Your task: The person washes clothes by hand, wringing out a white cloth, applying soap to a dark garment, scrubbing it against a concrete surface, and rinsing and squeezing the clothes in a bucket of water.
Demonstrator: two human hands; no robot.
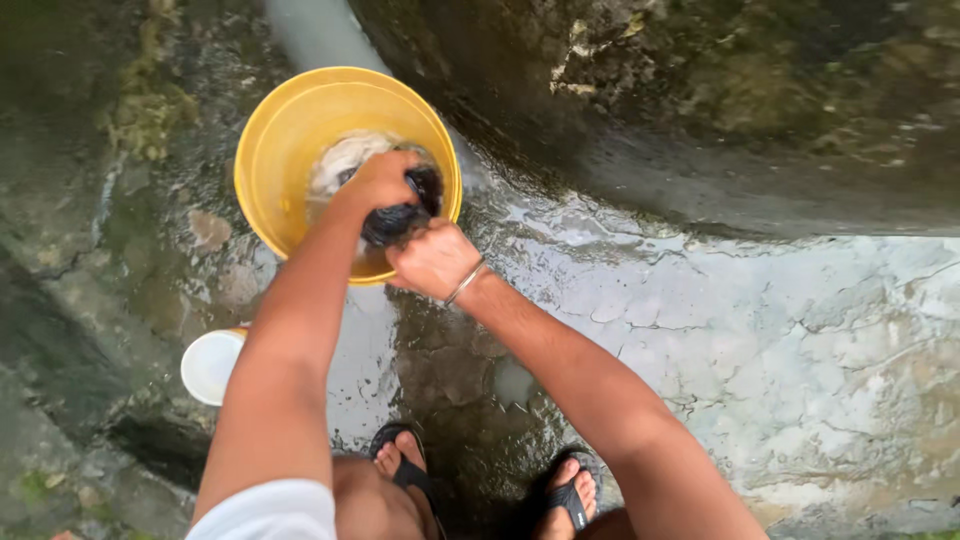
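At lower left sits a white cup (208,365). Upper centre, over the yellow bucket (275,150), left hand (378,183) and right hand (433,260) both clench a dark wet cloth (400,218) — wringing, it seems; a tighter twist looks needed.

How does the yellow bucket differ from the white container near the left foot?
The yellow bucket is larger; the white container is clearly smaller. The bucket holds foamy water, while the container's inside looks plain white. Both hands, left hand and right hand, grip a dark cloth over the bucket; nothing touches the container. Both are round, open-topped and stand on the wet stone floor.
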